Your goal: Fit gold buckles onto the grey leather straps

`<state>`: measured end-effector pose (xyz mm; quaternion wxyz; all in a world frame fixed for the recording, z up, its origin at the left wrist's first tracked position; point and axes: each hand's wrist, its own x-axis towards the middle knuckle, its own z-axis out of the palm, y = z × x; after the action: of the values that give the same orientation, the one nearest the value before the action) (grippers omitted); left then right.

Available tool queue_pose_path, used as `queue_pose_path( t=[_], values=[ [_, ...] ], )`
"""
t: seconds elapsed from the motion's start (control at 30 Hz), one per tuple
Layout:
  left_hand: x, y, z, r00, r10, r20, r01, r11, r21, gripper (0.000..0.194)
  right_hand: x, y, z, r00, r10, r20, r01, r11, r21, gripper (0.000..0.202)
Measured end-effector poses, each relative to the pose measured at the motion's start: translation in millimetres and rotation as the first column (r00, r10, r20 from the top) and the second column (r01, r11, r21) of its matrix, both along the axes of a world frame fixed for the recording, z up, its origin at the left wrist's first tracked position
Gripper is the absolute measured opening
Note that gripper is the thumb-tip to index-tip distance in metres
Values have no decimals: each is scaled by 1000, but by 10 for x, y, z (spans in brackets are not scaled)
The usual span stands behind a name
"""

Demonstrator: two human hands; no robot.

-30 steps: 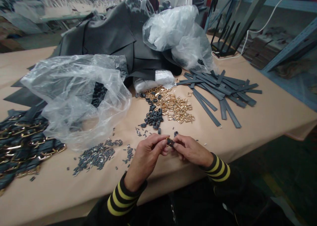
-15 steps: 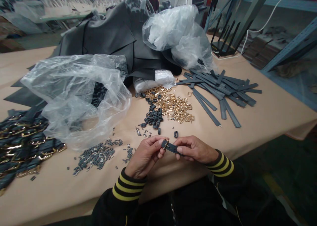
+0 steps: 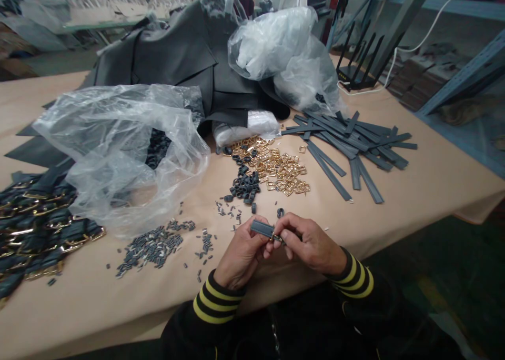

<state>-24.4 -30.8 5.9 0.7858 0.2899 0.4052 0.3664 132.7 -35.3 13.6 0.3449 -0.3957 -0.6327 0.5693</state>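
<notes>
A dark grey strap point(image 3: 262, 227) with a small gold buckle point(image 3: 273, 237) is held between both hands over the near edge of the table. My left hand point(image 3: 241, 252) is closed on the strap, thumb along its lower side. On the buckle end, my right hand point(image 3: 310, 243) pinches with thumb and forefinger; the strap's far end is partly hidden there. Just beyond the fingers lies a dark strap loop point(image 3: 280, 212). Behind it are a heap of dark loops point(image 3: 245, 186) and a pile of gold buckles point(image 3: 282, 170).
Loose grey strips point(image 3: 355, 139) lie at the right rear, near a black router point(image 3: 355, 76). Small cut pieces point(image 3: 152, 248) are scattered left of my hands. Finished-looking buckled straps point(image 3: 43, 228) fill the left edge. A clear plastic bag point(image 3: 130, 139) and dark sheet material point(image 3: 165, 60) stand behind.
The strap has been turned: its buckle has gone from my left fingers to my right fingers, and a flat length now shows at the left. My left hand has shifted slightly right.
</notes>
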Motion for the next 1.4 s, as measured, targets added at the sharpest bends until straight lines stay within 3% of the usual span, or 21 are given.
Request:
queue_pose_path(
  t=[0.2,0.4,0.5,0.7,0.8,1.07,1.23,1.4],
  values=[
    [-19,-12,-38,999,-46,3,46,999,-9,16,20,18,-27,993,104,-58,-107,993,-44,13],
    [-35,-45,28,997,-1,-75,13,987,159,7,3,37,-44,999,-15,33,14,1000,18,12],
    [-75,-55,66,995,1,-102,17,985,174,11,2,59,-31,992,-61,115,52,996,77,9],
    [-27,-69,-37,976,172,-137,-143,970,197,11,-25,55,-22,982,-92,168,72,990,122,10],
    [3,-77,-81,947,252,-199,-197,945,259,12,-24,44,-35,972,-120,204,99,989,110,10],
    [15,-110,-49,841,288,-459,-73,899,431,14,-74,47,-75,952,-181,245,171,983,65,6],
    [60,-122,-44,776,318,-544,-32,883,469,13,-109,35,-93,920,-248,305,230,969,95,2],
    [97,-132,-95,670,437,-601,-25,822,569,10,-142,14,-102,902,-298,313,286,955,85,6]
  ],
)
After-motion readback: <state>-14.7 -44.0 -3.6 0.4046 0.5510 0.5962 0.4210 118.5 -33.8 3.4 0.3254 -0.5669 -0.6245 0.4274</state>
